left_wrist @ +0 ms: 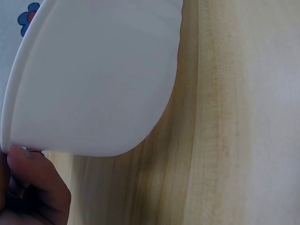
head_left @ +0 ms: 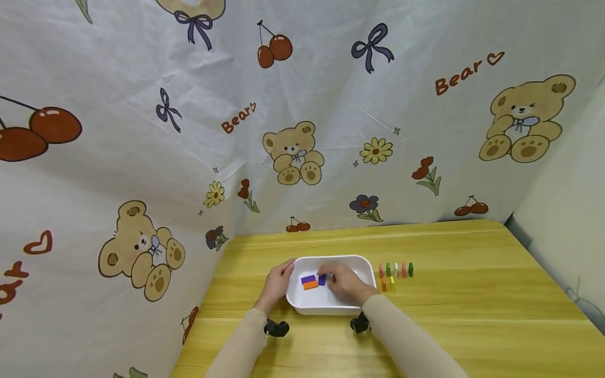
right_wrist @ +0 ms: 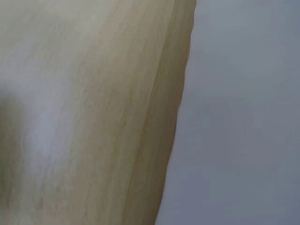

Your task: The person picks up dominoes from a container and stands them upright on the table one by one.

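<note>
A white plastic tray [head_left: 302,300] sits on the table, its white outer wall filling much of both wrist views. My left hand [head_left: 278,281] grips the tray's left rim; in the left wrist view its bent thumb and finger [left_wrist: 40,176] show at the rim. Inside the tray, my right hand [head_left: 347,283] pinches a dark purple block [head_left: 322,280], its fingers curled at the block's top and right side. Left of that block lie another purple block [head_left: 308,279] and an orange block [head_left: 310,285]. The right wrist view shows no fingers.
Right of the tray, several small blocks stand upright in two rows, including a dark green block [head_left: 410,269], a white block [head_left: 396,270] and a yellow block [head_left: 392,283]. A wood-grain table [head_left: 472,294] extends rightward. A bear-print cloth [head_left: 331,105] hangs behind and at left.
</note>
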`<state>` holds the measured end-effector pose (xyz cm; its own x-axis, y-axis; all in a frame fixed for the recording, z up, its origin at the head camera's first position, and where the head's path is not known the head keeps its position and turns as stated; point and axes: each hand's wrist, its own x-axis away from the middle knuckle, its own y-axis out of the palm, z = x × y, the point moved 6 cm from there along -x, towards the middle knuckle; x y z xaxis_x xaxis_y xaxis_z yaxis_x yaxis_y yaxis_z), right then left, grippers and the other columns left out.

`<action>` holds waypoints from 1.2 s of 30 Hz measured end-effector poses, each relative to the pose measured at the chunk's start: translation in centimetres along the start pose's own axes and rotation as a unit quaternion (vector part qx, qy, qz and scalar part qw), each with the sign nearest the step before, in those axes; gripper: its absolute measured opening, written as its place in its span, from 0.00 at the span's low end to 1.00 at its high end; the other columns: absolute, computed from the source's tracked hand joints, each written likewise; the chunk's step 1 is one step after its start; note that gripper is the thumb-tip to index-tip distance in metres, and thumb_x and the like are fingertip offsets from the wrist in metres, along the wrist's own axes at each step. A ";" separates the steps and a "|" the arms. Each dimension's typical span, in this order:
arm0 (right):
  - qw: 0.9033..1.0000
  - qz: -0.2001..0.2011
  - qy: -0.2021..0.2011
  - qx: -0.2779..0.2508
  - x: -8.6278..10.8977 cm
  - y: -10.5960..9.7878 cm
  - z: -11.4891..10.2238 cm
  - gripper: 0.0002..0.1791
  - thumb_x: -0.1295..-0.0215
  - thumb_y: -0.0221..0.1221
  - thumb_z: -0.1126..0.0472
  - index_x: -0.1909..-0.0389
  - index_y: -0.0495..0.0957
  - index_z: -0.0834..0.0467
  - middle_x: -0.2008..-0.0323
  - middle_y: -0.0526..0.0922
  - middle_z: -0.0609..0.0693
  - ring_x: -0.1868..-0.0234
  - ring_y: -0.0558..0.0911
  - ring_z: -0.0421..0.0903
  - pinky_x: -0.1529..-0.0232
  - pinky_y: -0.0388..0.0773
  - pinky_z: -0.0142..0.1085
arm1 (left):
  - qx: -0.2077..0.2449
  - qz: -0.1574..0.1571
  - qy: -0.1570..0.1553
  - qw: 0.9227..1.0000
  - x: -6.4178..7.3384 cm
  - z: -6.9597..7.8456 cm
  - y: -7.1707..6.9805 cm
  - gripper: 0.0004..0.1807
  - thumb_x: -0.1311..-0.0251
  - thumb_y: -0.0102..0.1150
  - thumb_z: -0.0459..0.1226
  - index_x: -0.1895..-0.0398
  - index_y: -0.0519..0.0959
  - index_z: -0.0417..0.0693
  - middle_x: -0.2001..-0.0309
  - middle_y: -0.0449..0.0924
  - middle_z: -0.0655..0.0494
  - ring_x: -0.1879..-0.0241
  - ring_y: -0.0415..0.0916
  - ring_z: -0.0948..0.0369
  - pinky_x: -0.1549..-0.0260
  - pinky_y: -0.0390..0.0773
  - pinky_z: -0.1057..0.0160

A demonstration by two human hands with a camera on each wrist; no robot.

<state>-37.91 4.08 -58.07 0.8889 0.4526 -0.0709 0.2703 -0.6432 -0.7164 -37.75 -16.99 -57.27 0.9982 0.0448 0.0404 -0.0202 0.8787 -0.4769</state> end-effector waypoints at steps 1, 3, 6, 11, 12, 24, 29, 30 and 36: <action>1.000 -0.003 0.004 0.000 0.0 0.1 0.1 0.25 0.38 0.60 0.75 0.44 0.86 0.52 0.41 0.84 0.51 0.49 0.79 0.50 0.46 0.82 0.45 | 0.000 0.000 0.000 1.000 0.0 0.1 0.0 0.20 0.20 0.49 0.44 0.30 0.78 0.55 0.28 0.73 0.54 0.25 0.66 0.48 0.26 0.68 0.45; 1.000 -0.009 0.002 0.004 0.0 0.1 0.0 0.26 0.37 0.59 0.76 0.43 0.85 0.52 0.40 0.84 0.51 0.45 0.80 0.51 0.39 0.81 0.49 | 0.001 -0.002 0.000 1.000 0.1 0.1 0.0 0.20 0.20 0.49 0.44 0.30 0.78 0.56 0.28 0.74 0.53 0.25 0.66 0.49 0.26 0.69 0.45; 1.000 -0.020 -0.009 0.006 0.1 0.3 -0.1 0.26 0.36 0.56 0.77 0.41 0.85 0.53 0.37 0.83 0.51 0.35 0.79 0.56 0.29 0.74 0.55 | -0.001 -0.004 0.001 1.000 0.1 0.0 0.0 0.20 0.20 0.49 0.44 0.31 0.78 0.56 0.28 0.74 0.52 0.25 0.66 0.48 0.27 0.69 0.45; 0.999 -0.032 -0.003 0.006 0.1 0.5 -0.2 0.24 0.31 0.54 0.75 0.41 0.85 0.53 0.36 0.83 0.51 0.31 0.77 0.55 0.24 0.69 0.55 | -0.003 -0.006 0.007 1.000 0.1 -0.1 0.0 0.21 0.19 0.48 0.43 0.30 0.77 0.52 0.28 0.74 0.51 0.25 0.66 0.48 0.27 0.69 0.45; 1.000 -0.029 0.000 0.006 0.1 0.4 -0.1 0.23 0.31 0.55 0.74 0.42 0.85 0.53 0.38 0.83 0.52 0.34 0.79 0.54 0.26 0.72 0.55 | -0.004 -0.005 0.008 1.000 0.1 -0.2 0.0 0.21 0.19 0.48 0.43 0.30 0.77 0.51 0.28 0.74 0.51 0.25 0.66 0.47 0.27 0.69 0.44; 0.999 -0.007 -0.043 0.016 0.3 0.2 -0.6 0.17 0.42 0.72 0.64 0.51 0.86 0.60 0.54 0.78 0.56 0.53 0.77 0.51 0.50 0.78 0.42 | -0.015 0.004 0.015 1.000 -0.2 -0.2 0.1 0.21 0.20 0.48 0.44 0.30 0.77 0.52 0.29 0.75 0.51 0.26 0.68 0.48 0.28 0.71 0.46; 0.999 -0.012 -0.035 0.012 0.3 0.4 -0.5 0.12 0.40 0.74 0.60 0.57 0.88 0.59 0.56 0.78 0.55 0.55 0.78 0.50 0.52 0.79 0.40 | -0.001 0.002 0.004 1.000 -0.1 -0.2 0.1 0.21 0.20 0.48 0.44 0.30 0.77 0.54 0.28 0.74 0.52 0.25 0.67 0.49 0.27 0.69 0.46; 0.999 -0.013 -0.034 0.013 0.3 0.4 -0.4 0.11 0.40 0.74 0.60 0.58 0.88 0.58 0.57 0.78 0.54 0.55 0.78 0.49 0.53 0.79 0.40 | 0.003 0.002 0.000 1.000 -0.1 -0.2 0.2 0.21 0.20 0.48 0.45 0.30 0.77 0.55 0.28 0.74 0.53 0.25 0.67 0.49 0.27 0.69 0.46; 0.999 -0.020 -0.044 0.020 0.3 0.6 -0.3 0.09 0.39 0.74 0.60 0.61 0.87 0.58 0.60 0.79 0.54 0.57 0.77 0.49 0.55 0.77 0.39 | 0.001 0.001 -0.002 1.000 0.0 -0.2 0.2 0.21 0.20 0.48 0.45 0.30 0.77 0.56 0.28 0.74 0.53 0.25 0.66 0.49 0.27 0.69 0.46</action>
<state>-37.36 3.65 -58.27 0.8416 0.5305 -0.1015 0.2875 -0.5990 -0.7473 -37.73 -16.92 -57.53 0.9979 0.0486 0.0433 -0.0222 0.8795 -0.4754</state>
